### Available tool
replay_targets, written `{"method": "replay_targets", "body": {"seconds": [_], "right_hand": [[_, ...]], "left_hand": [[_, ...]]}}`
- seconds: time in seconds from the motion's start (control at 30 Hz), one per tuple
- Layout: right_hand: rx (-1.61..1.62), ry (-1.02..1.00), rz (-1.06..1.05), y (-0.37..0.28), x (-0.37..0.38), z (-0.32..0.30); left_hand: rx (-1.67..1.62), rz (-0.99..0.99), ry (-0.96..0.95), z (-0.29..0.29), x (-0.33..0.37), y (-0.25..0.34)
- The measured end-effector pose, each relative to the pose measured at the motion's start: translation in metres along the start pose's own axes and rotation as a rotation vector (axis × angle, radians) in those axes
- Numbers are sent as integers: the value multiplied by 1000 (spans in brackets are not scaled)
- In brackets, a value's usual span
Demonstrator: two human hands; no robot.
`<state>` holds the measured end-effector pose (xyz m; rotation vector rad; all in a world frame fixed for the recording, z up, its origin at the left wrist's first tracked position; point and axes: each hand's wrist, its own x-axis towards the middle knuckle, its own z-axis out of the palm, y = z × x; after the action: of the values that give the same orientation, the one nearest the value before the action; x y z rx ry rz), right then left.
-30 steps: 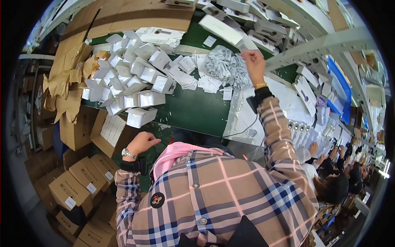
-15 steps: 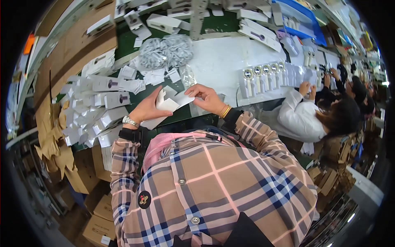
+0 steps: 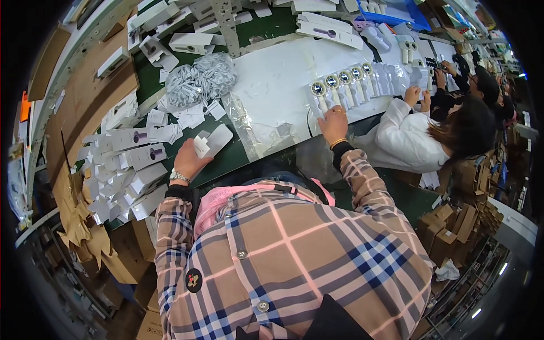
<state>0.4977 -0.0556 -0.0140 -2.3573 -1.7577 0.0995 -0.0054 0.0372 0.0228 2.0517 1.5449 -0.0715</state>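
Observation:
My left hand [image 3: 190, 159] is closed on an open white carton [image 3: 219, 139], with a long flap sticking out toward the right. The carton is tilted over the green tabletop. On the right, my right hand [image 3: 334, 124] has reached the near end of a white handheld device [image 3: 318, 89] with a round, dark-centred head. Its thumb and fingers look apart beside the handle's lower end; the fingertips are partly hidden. That device is the leftmost in a row of similar devices [image 3: 356, 73] lying in white trays.
Left of my left hand, white cartons [image 3: 136, 154] are heaped. Bundled pale grey cables [image 3: 201, 79] and paper slips [image 3: 191, 116] lie beyond it. A blue bin [image 3: 416, 22] stands far right. A co-worker in a white sleeve [image 3: 405, 133] works close on the right.
My right hand has let go of the carton's flap and moved right to the row of devices. The left hand has shifted slightly left with the carton. The view has turned somewhat.

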Motion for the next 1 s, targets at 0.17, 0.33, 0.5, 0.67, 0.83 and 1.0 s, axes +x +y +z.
{"method": "replay_targets", "body": {"seconds": [0.17,0.33,0.5,0.67,0.83,1.0], "right_hand": [[140,108,-76,-46,-2,11],[266,-100,-212,-82,4,17],[-69,-125,-470,-76,38,5],[-168,-116,-836,-57,74,9],[-54,-374,-787,-63,81,-6],[226,-436,-536,-84,57,-6]], "left_hand": [[48,-69,51,13,-13,-12],[105,-146,112,28,-24,-25],[209,-43,240,38,-33,-30],[226,-81,251,40,-44,-31],[134,-119,154,35,-39,-37],[512,90,490,60,-32,-39]]}}
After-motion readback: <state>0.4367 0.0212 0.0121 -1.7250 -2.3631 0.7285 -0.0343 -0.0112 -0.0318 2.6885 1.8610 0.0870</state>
